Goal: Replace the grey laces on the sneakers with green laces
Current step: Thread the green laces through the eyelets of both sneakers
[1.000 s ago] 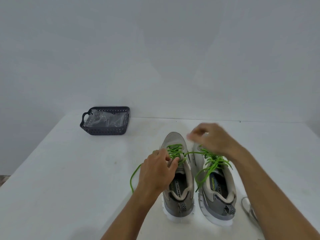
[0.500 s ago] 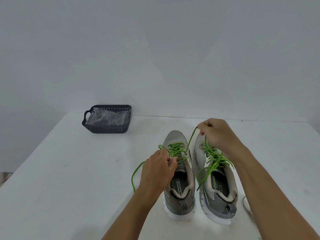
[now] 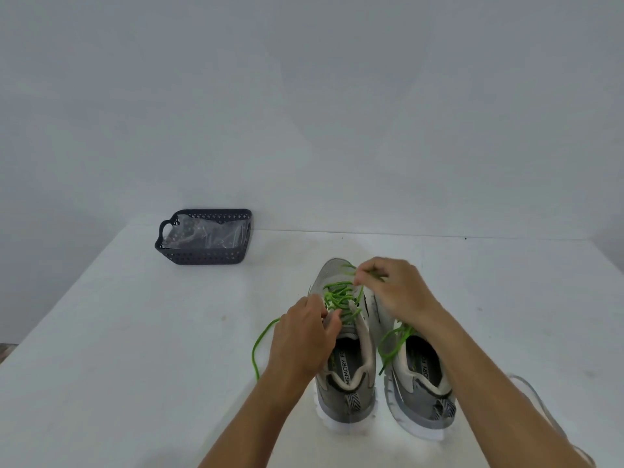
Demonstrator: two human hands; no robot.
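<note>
— What are the hands doing in the head view?
— The left hand is pinching a green lace on the left sneaker near the table's front edge; the right hand's curled fingers are pinching that lace over the toe.
— Anything else?
— The right sneaker is sitting just beside it, a dark basket at the far-left edge.

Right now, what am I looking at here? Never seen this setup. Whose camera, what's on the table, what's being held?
There is no machine: a person wears one camera on the head, looking down at their own bare hands. On the white table stand two grey sneakers. The left hand and right hand pinch the green lace of the left sneaker. The right sneaker already carries green lace. A dark basket with clear plastic inside sits at the back left; a grey lace lies at the right.
</note>
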